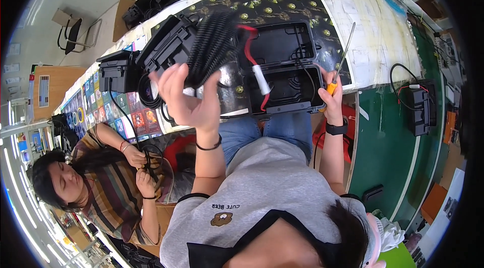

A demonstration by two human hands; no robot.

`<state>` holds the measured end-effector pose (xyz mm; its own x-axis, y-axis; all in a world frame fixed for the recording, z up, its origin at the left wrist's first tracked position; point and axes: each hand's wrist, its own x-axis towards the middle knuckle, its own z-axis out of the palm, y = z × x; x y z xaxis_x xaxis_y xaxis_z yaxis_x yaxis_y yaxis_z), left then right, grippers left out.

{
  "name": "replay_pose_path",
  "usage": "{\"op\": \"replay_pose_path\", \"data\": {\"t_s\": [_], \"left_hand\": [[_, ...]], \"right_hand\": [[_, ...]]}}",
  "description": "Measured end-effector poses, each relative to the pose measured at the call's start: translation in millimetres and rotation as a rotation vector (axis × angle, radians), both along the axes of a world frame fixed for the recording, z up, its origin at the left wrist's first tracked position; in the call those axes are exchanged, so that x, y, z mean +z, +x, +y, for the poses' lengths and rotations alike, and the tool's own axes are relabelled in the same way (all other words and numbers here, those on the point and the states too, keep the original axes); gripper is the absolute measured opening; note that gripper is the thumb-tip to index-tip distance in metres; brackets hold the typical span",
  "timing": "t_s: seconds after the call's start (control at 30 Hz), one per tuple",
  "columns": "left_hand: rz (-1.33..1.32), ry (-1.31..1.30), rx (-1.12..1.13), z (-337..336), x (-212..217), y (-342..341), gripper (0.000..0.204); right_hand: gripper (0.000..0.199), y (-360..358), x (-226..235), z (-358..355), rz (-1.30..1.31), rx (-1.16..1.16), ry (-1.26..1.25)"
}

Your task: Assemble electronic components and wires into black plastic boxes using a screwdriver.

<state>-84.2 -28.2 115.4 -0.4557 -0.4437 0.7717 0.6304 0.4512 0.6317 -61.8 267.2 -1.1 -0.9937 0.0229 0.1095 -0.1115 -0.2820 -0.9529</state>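
My left hand point(186, 99) is blurred, its fingers and thumb spread on either side of the lower end of a black corrugated tubing bundle point(209, 46). Whether they grip it is unclear; the bundle's far end is smeared too. At the right end of an open black plastic case point(287, 109), my right hand point(333, 99) is closed on a screwdriver point(331, 87) with a yellow handle and its long shaft pointing up. That hand also touches the case's edge. A red wire point(248, 46) with a white connector point(261, 79) lies across the case, and its hinged lid point(282, 44) rests back.
Other black cases point(169, 46) and a coiled cable point(146, 91) stand left on the table. A co-worker point(106, 182) handles black cable at lower left. A cardboard box point(123, 13) of cases is behind. Another case point(421, 107) lies on the green surface point(380, 142) at right.
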Motion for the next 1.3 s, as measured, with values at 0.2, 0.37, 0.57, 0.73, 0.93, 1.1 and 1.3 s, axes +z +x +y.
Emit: {"op": "replay_pose_path", "data": {"t_s": [0.2, 0.37, 0.57, 0.73, 0.93, 1.1, 1.3], "left_hand": [[-0.543, -0.962, 0.264, -19, -2, 3, 0.038], [-0.930, -0.658, -0.323, -12, -10, 38, 0.044], [-0.802, -0.678, -0.442, -3, 2, 47, 0.074], [-0.937, -0.875, -0.495, -13, -8, 53, 0.048], [-0.709, -0.980, -0.298, -7, -11, 50, 0.025], [-0.404, -0.792, -0.300, 12, -20, 44, 0.026], [-0.518, -0.742, -0.562, 48, -21, 43, 0.035]], "right_hand": [[0.043, 0, -1, 3, -0.012, 0.029, -0.032], [0.041, -2, -2, 2, 0.014, 0.040, -0.010], [0.037, -1, 5, -1, 0.002, 0.024, -0.014], [0.038, -1, 10, -2, 0.005, 0.024, -0.003], [0.040, 5, 9, -8, -0.019, -0.001, -0.027], [0.043, 5, 6, -14, -0.025, -0.013, -0.051], [0.044, 6, 2, -13, -0.028, -0.027, -0.035]]}}
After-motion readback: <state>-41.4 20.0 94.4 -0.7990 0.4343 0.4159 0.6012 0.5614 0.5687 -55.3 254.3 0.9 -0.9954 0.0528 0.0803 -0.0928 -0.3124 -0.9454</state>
